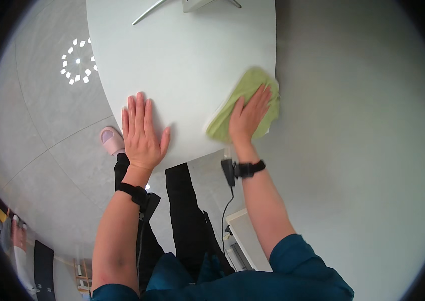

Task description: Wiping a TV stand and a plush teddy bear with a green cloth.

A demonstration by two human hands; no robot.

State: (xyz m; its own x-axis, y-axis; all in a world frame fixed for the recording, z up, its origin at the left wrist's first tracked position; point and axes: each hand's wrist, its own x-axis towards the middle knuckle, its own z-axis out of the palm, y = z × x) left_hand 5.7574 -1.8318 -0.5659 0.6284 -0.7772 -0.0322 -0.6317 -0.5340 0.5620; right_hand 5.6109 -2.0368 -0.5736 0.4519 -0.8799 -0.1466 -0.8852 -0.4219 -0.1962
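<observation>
A white tabletop (182, 71) with a rounded outline lies before me. My left hand (141, 135) rests palm down on its near left part, fingers stretched out and nothing held. Under my right hand (250, 113) a light green cloth (218, 128) with a pale edge lies spread flat at the table's right edge. The right palm presses on the cloth with the fingers extended, not closed round it. Both the cloth and this hand look slightly blurred. A black band with a small device and a cable sits on each wrist.
At the table's far side stands a white object (193, 4) with silver metal legs (148, 12). A pale wall (351, 143) borders the right side. Below the table, a white cabinet or drawer unit (248, 237) stands near my right forearm.
</observation>
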